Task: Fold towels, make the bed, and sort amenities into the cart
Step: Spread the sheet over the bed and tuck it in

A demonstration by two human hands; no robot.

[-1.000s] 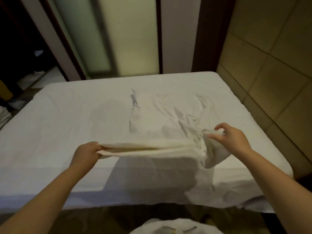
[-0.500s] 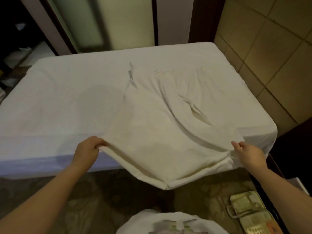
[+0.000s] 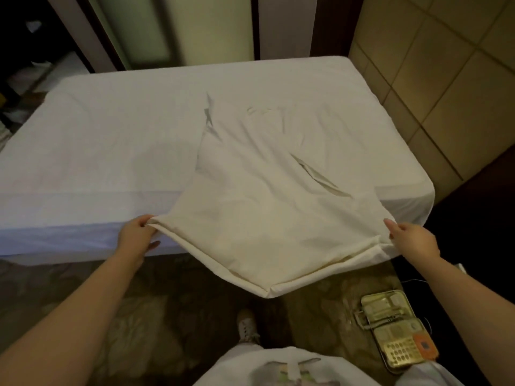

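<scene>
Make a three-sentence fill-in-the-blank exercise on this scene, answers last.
1. The left hand and right hand each hold the cream sheet, whose far end lies on the ____.
2. The bed is covered in ____ linen.
3. The telephone lies on the floor at the person's ____ side.
Answers: bed; white; right.

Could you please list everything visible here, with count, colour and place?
white sheeted bed: one, white, centre.
cream folded cloth: one, cream, on the bed's right half, overhanging its near edge.
gold push-button telephone: one, gold, lower right.
brown patterned carpet: one, brown, below the bed.
tan tiled wall: one, tan, upper right.
pale shoe: one, pale, bottom centre.
left hand: one, grips the cloth's left corner.
right hand: one, holds its right corner.
</scene>
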